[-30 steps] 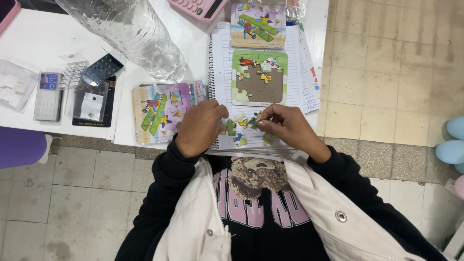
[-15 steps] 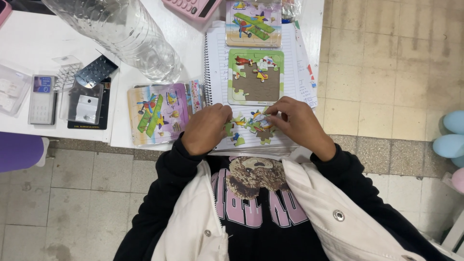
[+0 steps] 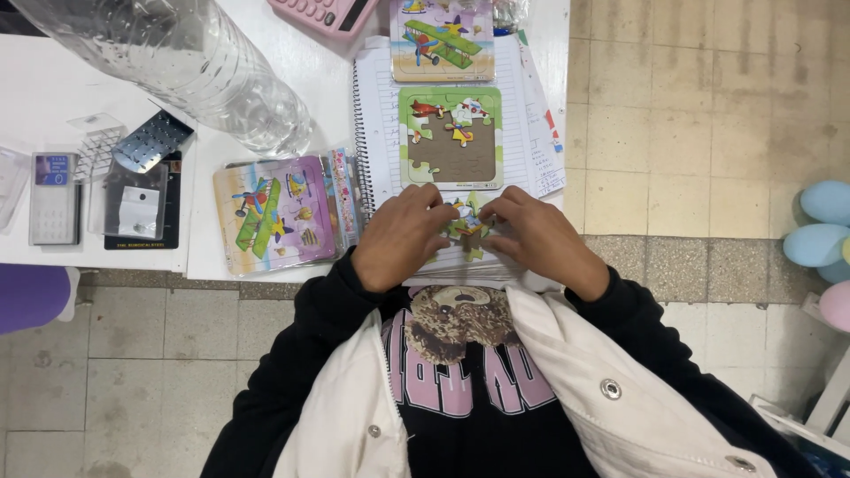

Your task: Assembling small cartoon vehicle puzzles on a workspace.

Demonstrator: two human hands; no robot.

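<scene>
— What's on the white surface (image 3: 292,106)?

— Largest first: a clear plastic bottle (image 3: 177,62) lying well left of the spiral notebook (image 3: 376,124), then a stack of plane puzzles (image 3: 274,212) just left of it, and on it a half-filled puzzle tray (image 3: 449,137).

— And the hands?

— Left hand (image 3: 398,237) and right hand (image 3: 540,237) both pinch a cluster of joined puzzle pieces (image 3: 465,228) at the notebook's near edge. Best to keep it flat so the tabs stay locked.

— Changed?

— The hands sit closer together than half a second ago.
</scene>
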